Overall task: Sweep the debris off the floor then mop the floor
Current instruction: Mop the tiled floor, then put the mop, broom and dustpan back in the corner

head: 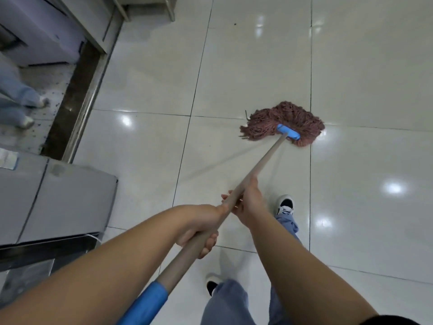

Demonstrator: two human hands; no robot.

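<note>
I see glossy white tile floor (pixel 257 73) filling most of the view, dark grout lines, ceiling light glare spots on it. Grey metal cabinet (pixel 58 198) at the left edge, low in frame; more steel furniture (pixel 77 22) at upper left, with a dark threshold strip (pixel 77 99) running diagonally between them. Beyond that strip, a speckled floor patch with another person's legs (pixel 16 99) in light jeans and pale shoes.

Mop (pixel 284 124): reddish-brown string head spread flat on the tile right of centre, over a grout crossing, blue clamp on top. Long grey handle (pixel 260 167) slants from the clamp down-left toward me, ending in a blue grip sleeve (pixel 145 303) at the bottom edge.

Both my bare forearms reach in from the bottom. Left hand (pixel 199 233) wraps the handle lower down, fingers curled under the shaft, gripping it. Right hand (pixel 249 202) is further up the shaft, closer to the mop head, back of hand facing the camera, fingers closed round the handle.

My legs in blue-grey trousers below; right shoe (pixel 285 202), black and white, stands on tile just beside the right hand in view; left shoe (pixel 212 283) is near the bottom, partly covered by the trouser leg.

One small dark speck (pixel 235 24) on the tile at the top, well apart from the mop.
</note>
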